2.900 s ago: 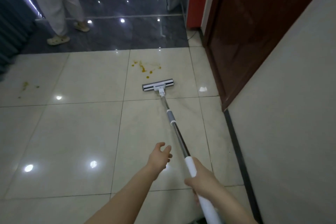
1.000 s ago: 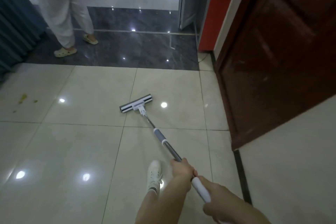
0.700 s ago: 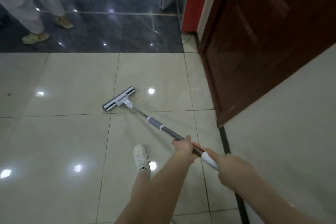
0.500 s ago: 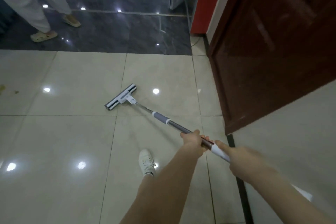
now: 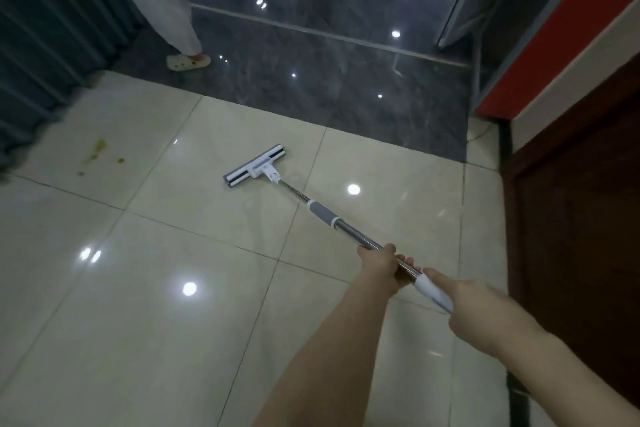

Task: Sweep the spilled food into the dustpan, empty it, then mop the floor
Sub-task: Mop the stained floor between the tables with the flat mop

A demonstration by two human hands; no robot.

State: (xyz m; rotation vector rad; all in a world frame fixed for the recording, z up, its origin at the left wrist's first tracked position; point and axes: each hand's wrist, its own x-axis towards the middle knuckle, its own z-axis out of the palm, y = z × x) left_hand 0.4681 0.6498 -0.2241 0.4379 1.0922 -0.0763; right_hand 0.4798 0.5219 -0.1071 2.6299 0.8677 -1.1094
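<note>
While our left hand (image 5: 381,269) and right hand (image 5: 476,310) wrap fingers round the mop handle (image 5: 349,230), its mop head (image 5: 255,167) lies flat on the floor tiles (image 5: 145,305), yellow spill (image 5: 98,151) toward nine o'clock of it.

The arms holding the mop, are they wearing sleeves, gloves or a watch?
No. Both forearms are bare as far as the picture shows. The left hand and right hand have no gloves, and no rings, watch or bracelet show. No sleeves are in view.
</note>
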